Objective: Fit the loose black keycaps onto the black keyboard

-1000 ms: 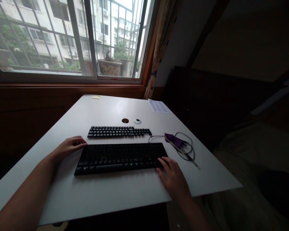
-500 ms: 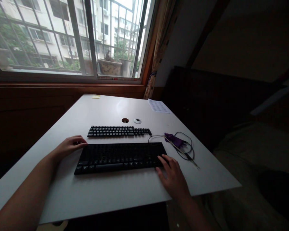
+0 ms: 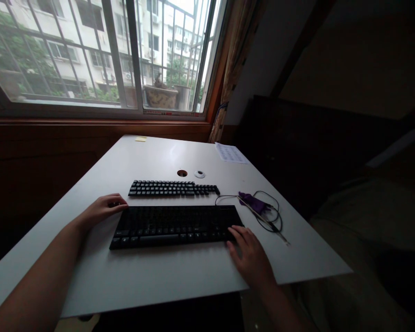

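Observation:
A black computer keyboard point(image 3: 152, 226) lies flat on the white desk, its front rows still capped and its upper part dark and hard to make out. My left hand point(image 3: 105, 207) rests at the keyboard's back left corner, thumb and forefinger closed together on that corner. Over the right end lies my right hand point(image 3: 251, 253), its fingers spread, fingertips touching the keyboard and thumb near the front edge. Just behind the keyboard, loose black keycaps point(image 3: 166, 188) stand in rows, set out like a keyboard layout.
Right of the keyboard lie a purple cloth pouch point(image 3: 254, 202), a thin stick point(image 3: 278, 234) and a looped black cable point(image 3: 280, 212). Farther back are a desk cable hole point(image 3: 182, 173), its round cover point(image 3: 199, 174), a printed sheet point(image 3: 231, 153) and yellow notes point(image 3: 140, 139). A barred window stands beyond.
The whole view has shifted slightly, so everything sits a little farther right. Both hands keep about the same places on the keyboard.

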`<state>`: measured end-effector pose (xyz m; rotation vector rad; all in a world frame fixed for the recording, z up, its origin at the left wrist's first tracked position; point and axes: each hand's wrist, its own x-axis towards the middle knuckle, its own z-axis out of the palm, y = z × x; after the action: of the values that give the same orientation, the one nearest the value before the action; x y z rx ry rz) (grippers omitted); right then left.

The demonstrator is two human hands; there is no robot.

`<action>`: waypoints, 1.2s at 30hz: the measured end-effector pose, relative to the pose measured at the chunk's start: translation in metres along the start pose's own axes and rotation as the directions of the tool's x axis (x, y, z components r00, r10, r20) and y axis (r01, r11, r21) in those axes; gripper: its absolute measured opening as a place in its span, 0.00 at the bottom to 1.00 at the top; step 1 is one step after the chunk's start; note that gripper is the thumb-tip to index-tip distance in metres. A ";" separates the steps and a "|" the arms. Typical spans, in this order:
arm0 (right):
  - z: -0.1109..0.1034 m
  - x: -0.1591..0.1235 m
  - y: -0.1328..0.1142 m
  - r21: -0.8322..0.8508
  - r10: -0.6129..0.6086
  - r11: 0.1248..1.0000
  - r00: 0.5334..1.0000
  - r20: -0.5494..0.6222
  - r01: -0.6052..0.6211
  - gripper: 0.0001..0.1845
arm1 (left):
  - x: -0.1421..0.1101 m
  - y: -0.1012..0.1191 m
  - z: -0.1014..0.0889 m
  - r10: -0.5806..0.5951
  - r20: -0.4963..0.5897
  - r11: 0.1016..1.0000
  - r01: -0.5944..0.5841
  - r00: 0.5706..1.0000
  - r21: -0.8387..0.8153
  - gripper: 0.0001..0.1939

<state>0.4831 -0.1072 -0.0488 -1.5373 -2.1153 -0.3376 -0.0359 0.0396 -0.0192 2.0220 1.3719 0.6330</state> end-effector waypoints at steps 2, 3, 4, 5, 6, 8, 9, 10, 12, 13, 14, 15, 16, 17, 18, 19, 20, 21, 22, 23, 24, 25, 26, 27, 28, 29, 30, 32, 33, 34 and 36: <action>0.000 0.000 0.000 0.000 0.002 1.000 1.000 0.003 -0.002 0.24 | 0.000 0.000 0.000 0.006 0.002 1.000 -0.006 1.000 0.000 0.24; 0.000 0.001 0.000 -0.001 0.004 1.000 1.000 0.004 -0.004 0.24 | 0.000 -0.001 0.000 0.009 0.003 1.000 -0.009 1.000 0.001 0.23; 0.000 0.001 0.000 -0.001 0.003 1.000 1.000 0.008 -0.003 0.24 | 0.001 -0.001 0.000 0.013 0.003 1.000 -0.013 1.000 0.002 0.23; 0.000 0.001 0.000 0.001 0.001 1.000 1.000 0.013 -0.001 0.24 | 0.001 0.000 0.000 0.015 0.001 1.000 -0.015 1.000 0.004 0.23; 0.000 0.001 0.001 0.000 -0.001 1.000 1.000 0.011 0.001 0.24 | 0.001 0.000 -0.001 0.017 0.001 1.000 -0.017 1.000 0.006 0.23; 0.001 0.000 0.002 -0.009 0.012 1.000 0.999 -0.034 -0.012 0.25 | 0.000 0.000 -0.001 0.015 -0.005 1.000 -0.014 1.000 0.011 0.24; 0.001 0.000 0.002 -0.015 0.028 0.999 0.997 -0.066 -0.029 0.25 | 0.000 0.001 -0.001 0.013 -0.009 1.000 -0.013 1.000 0.013 0.25; 0.001 -0.001 0.003 -0.017 0.046 0.999 0.995 -0.089 -0.048 0.26 | 0.001 0.001 -0.001 0.013 -0.010 1.000 -0.013 1.000 0.015 0.25; 0.001 -0.002 0.003 -0.009 0.082 0.997 0.992 -0.096 -0.083 0.25 | 0.001 0.001 -0.001 0.015 -0.014 1.000 -0.015 1.000 0.014 0.25; 0.001 -0.002 0.002 -0.004 0.099 0.995 0.991 -0.089 -0.100 0.25 | 0.001 0.001 0.000 0.016 -0.017 1.000 -0.016 1.000 0.013 0.25; 0.001 -0.002 0.001 -0.001 0.116 0.993 0.989 -0.089 -0.117 0.26 | 0.001 0.001 0.000 0.016 -0.018 1.000 -0.016 1.000 0.014 0.25; 0.001 -0.002 0.001 0.000 0.131 0.991 0.987 -0.099 -0.131 0.27 | 0.001 0.002 0.000 0.015 -0.018 1.000 -0.014 1.000 0.014 0.25; 0.000 -0.002 0.000 0.002 0.141 0.990 0.983 -0.113 -0.142 0.29 | 0.001 0.003 -0.001 0.011 -0.018 1.000 -0.011 1.000 0.014 0.25; 0.000 -0.002 0.000 0.005 0.145 0.989 0.982 -0.123 -0.146 0.29 | 0.001 0.004 -0.001 0.008 -0.016 1.000 -0.008 1.000 0.011 0.25; 0.000 -0.002 -0.001 0.011 0.142 0.990 0.982 -0.122 -0.142 0.29 | 0.000 0.005 -0.001 0.005 -0.014 1.000 -0.005 1.000 0.007 0.26; 0.000 -0.002 0.000 0.018 0.134 0.991 0.984 -0.114 -0.132 0.29 | 0.000 0.007 -0.001 0.001 -0.014 1.000 -0.001 1.000 0.002 0.26; 0.000 -0.002 0.000 0.023 0.125 0.992 0.987 -0.104 -0.123 0.28 | -0.001 0.008 -0.001 -0.002 -0.015 1.000 0.002 1.000 -0.002 0.26; 0.001 -0.002 0.001 0.022 0.120 0.993 0.988 -0.099 -0.118 0.28 | -0.001 0.010 -0.001 -0.005 -0.017 1.000 0.005 1.000 -0.005 0.27; 0.001 -0.002 0.001 0.016 0.117 0.993 0.988 -0.100 -0.116 0.28 | -0.001 0.011 -0.001 -0.006 -0.017 1.000 0.006 1.000 -0.005 0.27; 0.001 -0.002 0.002 0.007 0.113 0.994 0.988 -0.103 -0.113 0.27 | -0.002 0.011 -0.001 -0.005 -0.016 1.000 0.005 1.000 -0.004 0.27; 0.002 -0.002 0.002 -0.001 0.107 0.994 0.989 -0.102 -0.108 0.25 | -0.002 0.012 -0.001 -0.003 -0.015 1.000 0.003 1.000 -0.003 0.27; 0.002 -0.002 0.003 -0.007 0.100 0.995 0.991 -0.094 -0.101 0.24 | -0.002 0.012 -0.001 0.001 -0.015 1.000 -0.001 1.000 -0.003 0.27; 0.002 -0.003 0.003 -0.011 0.093 0.996 0.992 -0.084 -0.094 0.22 | -0.002 0.011 -0.001 0.006 -0.016 1.000 -0.006 1.000 -0.004 0.27; 0.003 -0.003 0.004 -0.013 0.089 0.996 0.993 -0.077 -0.091 0.22 | -0.001 0.011 -0.001 0.009 -0.018 1.000 -0.009 1.000 -0.005 0.27; 0.003 -0.004 0.004 -0.014 0.088 0.996 0.993 -0.073 -0.089 0.24 | -0.001 0.010 -0.001 0.010 -0.020 1.000 -0.010 1.000 -0.005 0.27; 0.003 -0.004 0.004 -0.016 0.086 0.996 0.994 -0.073 -0.088 0.25 | -0.001 0.009 -0.001 0.010 -0.021 1.000 -0.010 1.000 -0.006 0.27; 0.004 -0.004 0.005 -0.020 0.080 0.996 0.994 -0.072 -0.082 0.26 | -0.001 0.008 0.000 0.010 -0.022 1.000 -0.010 1.000 -0.006 0.26; 0.004 -0.005 0.005 -0.032 0.063 0.997 0.996 -0.059 -0.065 0.25 | -0.001 0.005 0.000 0.008 -0.020 1.000 -0.009 1.000 -0.005 0.26; 0.005 -0.006 0.005 -0.042 0.058 0.997 0.997 -0.053 -0.060 0.25 | -0.001 0.004 0.000 0.009 -0.019 1.000 -0.009 1.000 -0.004 0.25; 0.005 -0.006 0.005 -0.052 0.058 0.997 0.997 -0.051 -0.061 0.25 | -0.001 0.003 0.000 0.009 -0.017 1.000 -0.009 1.000 -0.004 0.25; 0.005 -0.006 0.004 -0.065 0.060 0.996 0.997 -0.045 -0.063 0.27 | 0.000 0.001 0.000 0.008 -0.011 1.000 -0.008 1.000 -0.001 0.25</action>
<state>0.4875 -0.1085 -0.0566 -1.6148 -2.0379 -0.4196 -0.0352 0.0388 -0.0186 2.0273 1.3702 0.6490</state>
